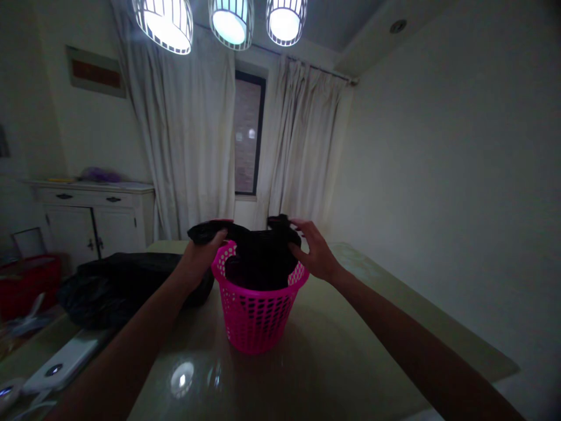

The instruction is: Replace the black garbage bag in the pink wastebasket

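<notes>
A bright pink plastic basket (258, 318) with perforated walls stands upright on the table in front of me. A black plastic bag (265, 257) sits partly inside it and rises above the rim. My left hand (201, 254) grips the bag's left edge, thumb on top, just outside the basket's rim. On the other side my right hand (316, 251) pinches the bag's right edge between thumb and fingers, above the rim. The bag's lower part shows only dimly through the basket's holes.
Left of the basket a larger black plastic bag (118, 280) lies on the glossy table (342, 351). A white device (63, 359) with a cable is at the near left. Behind are a white cabinet (118, 213) and curtains (197, 128); lamps (284, 23) hang overhead.
</notes>
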Available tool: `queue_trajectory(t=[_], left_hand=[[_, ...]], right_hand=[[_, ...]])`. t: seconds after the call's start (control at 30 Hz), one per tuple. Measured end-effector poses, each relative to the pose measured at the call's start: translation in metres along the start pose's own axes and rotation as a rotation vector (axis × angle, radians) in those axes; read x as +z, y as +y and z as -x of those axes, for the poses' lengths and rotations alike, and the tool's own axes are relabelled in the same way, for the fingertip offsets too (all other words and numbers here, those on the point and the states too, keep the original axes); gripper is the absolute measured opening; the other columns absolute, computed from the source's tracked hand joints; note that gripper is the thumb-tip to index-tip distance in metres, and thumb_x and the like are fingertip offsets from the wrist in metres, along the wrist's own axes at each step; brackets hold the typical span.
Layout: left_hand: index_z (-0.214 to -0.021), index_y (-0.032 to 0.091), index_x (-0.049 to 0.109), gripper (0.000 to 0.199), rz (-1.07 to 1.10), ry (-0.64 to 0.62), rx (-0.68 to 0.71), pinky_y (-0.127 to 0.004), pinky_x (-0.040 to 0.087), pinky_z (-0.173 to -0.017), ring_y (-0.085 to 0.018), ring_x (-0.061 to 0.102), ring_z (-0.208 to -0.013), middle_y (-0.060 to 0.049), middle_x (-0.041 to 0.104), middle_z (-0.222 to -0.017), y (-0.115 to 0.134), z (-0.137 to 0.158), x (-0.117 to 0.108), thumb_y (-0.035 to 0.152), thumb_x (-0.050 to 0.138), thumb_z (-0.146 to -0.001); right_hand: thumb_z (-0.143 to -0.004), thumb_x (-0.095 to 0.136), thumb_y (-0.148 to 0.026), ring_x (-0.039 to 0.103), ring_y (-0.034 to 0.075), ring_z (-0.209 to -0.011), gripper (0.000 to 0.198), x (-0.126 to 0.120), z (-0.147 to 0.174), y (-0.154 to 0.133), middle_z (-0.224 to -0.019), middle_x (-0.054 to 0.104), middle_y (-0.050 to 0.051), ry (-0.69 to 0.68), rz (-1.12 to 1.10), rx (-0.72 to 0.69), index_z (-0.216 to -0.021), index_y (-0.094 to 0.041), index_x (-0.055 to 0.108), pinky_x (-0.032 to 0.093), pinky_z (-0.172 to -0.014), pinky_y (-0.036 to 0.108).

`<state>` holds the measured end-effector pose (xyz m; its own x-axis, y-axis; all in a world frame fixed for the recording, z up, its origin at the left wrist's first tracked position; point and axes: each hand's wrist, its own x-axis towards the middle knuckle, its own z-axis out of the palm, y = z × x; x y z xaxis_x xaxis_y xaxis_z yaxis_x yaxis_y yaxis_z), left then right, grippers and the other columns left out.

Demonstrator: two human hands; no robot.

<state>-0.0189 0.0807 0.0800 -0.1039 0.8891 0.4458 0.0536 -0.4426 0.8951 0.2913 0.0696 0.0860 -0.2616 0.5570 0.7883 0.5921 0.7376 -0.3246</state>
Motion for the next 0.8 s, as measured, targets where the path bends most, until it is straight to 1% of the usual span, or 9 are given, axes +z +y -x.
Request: queue_trajectory(t=[0.07, 0.2, 0.33, 0.47, 0.5, 0.57, 0.67, 0.73, 0.8], left_hand=[[-0.124, 0.021, 0.077, 0.05, 0.108, -0.076, 0.024, -0.039, 0.064, -0.091, -0.025, 0.079, -0.097, -0.005, 0.084, -0.106, 0.009, 0.006, 0.002, 0.046, 0.082, -0.081], [-0.13, 0.027, 0.073, 0.064, 0.39, -0.1, 0.02, -0.032, 0.063, -0.084, -0.019, 0.075, -0.092, 0.0, 0.08, -0.104, 0.014, 0.009, -0.007, 0.026, 0.09, -0.069], [-0.11, 0.031, 0.072, 0.053, 0.648, 0.084, -0.058, -0.033, 0.063, -0.096, -0.018, 0.075, -0.103, 0.004, 0.079, -0.102, 0.01, 0.007, -0.022, 0.009, 0.083, -0.063], [-0.099, 0.028, 0.07, 0.017, 0.696, 0.203, -0.148, -0.029, 0.064, -0.081, -0.018, 0.076, -0.096, 0.001, 0.079, -0.1, 0.017, 0.018, -0.026, 0.024, 0.073, -0.084], [-0.098, 0.027, 0.069, 0.011, 0.673, 0.236, -0.14, -0.027, 0.062, -0.074, -0.017, 0.075, -0.09, 0.001, 0.078, -0.098, 0.02, 0.023, -0.024, 0.032, 0.073, -0.089], [-0.094, 0.025, 0.069, 0.029, 0.581, 0.267, -0.098, -0.023, 0.059, -0.064, -0.015, 0.071, -0.078, 0.001, 0.077, -0.093, 0.025, 0.031, -0.017, 0.052, 0.076, -0.092], [-0.094, 0.02, 0.074, 0.056, 0.405, 0.18, -0.046, -0.024, 0.058, -0.061, -0.017, 0.072, -0.074, -0.003, 0.079, -0.09, 0.031, 0.037, -0.005, 0.073, 0.085, -0.08], [-0.095, 0.017, 0.078, 0.056, 0.351, 0.136, -0.011, -0.026, 0.062, -0.066, -0.02, 0.075, -0.077, -0.005, 0.08, -0.088, 0.034, 0.038, 0.002, 0.065, 0.095, -0.072], [-0.094, 0.016, 0.08, 0.042, 0.4, 0.141, -0.033, -0.026, 0.063, -0.068, -0.021, 0.077, -0.077, -0.004, 0.081, -0.085, 0.039, 0.037, 0.007, 0.041, 0.101, -0.067]], right_hand=[[-0.091, 0.07, -0.029, 0.062, 0.031, -0.134, 0.032, -0.001, -0.001, -0.009, -0.141, 0.068, 0.014, -0.07, 0.099, -0.039, -0.123, -0.025, 0.073, 0.049, -0.117, 0.053], [-0.089, 0.061, -0.025, 0.069, 0.028, -0.1, 0.011, -0.004, -0.003, -0.003, -0.101, 0.075, 0.01, -0.035, 0.159, 0.113, -0.092, -0.021, 0.071, 0.054, -0.096, 0.046], [-0.09, 0.053, -0.038, 0.069, 0.027, -0.086, 0.025, -0.007, -0.002, 0.015, -0.09, 0.076, 0.008, 0.144, -0.032, 0.454, -0.091, -0.02, 0.07, 0.055, -0.082, 0.044], [-0.084, 0.059, -0.043, 0.074, 0.027, -0.094, 0.036, -0.007, -0.001, 0.015, -0.105, 0.081, 0.008, 0.24, -0.37, 0.644, -0.109, -0.021, 0.072, 0.059, -0.077, 0.04], [-0.083, 0.062, -0.044, 0.074, 0.027, -0.095, 0.037, -0.006, -0.001, 0.012, -0.106, 0.081, 0.007, 0.255, -0.427, 0.647, -0.111, -0.022, 0.071, 0.061, -0.077, 0.04], [-0.082, 0.069, -0.049, 0.075, 0.027, -0.096, 0.037, -0.005, -0.001, 0.004, -0.107, 0.08, 0.007, 0.291, -0.505, 0.622, -0.108, -0.022, 0.069, 0.064, -0.079, 0.041], [-0.089, 0.07, -0.058, 0.074, 0.03, -0.11, 0.041, -0.002, 0.003, -0.011, -0.118, 0.08, 0.009, 0.315, -0.622, 0.49, -0.109, -0.023, 0.072, 0.066, -0.092, 0.047], [-0.094, 0.07, -0.059, 0.07, 0.032, -0.127, 0.046, 0.0, 0.011, -0.022, -0.134, 0.076, 0.01, 0.246, -0.659, 0.313, -0.126, -0.025, 0.073, 0.06, -0.11, 0.051], [-0.091, 0.081, -0.054, 0.063, 0.032, -0.142, 0.065, 0.005, 0.017, -0.03, -0.154, 0.066, 0.011, 0.126, -0.576, 0.145, -0.149, -0.029, 0.063, 0.051, -0.123, 0.052]])
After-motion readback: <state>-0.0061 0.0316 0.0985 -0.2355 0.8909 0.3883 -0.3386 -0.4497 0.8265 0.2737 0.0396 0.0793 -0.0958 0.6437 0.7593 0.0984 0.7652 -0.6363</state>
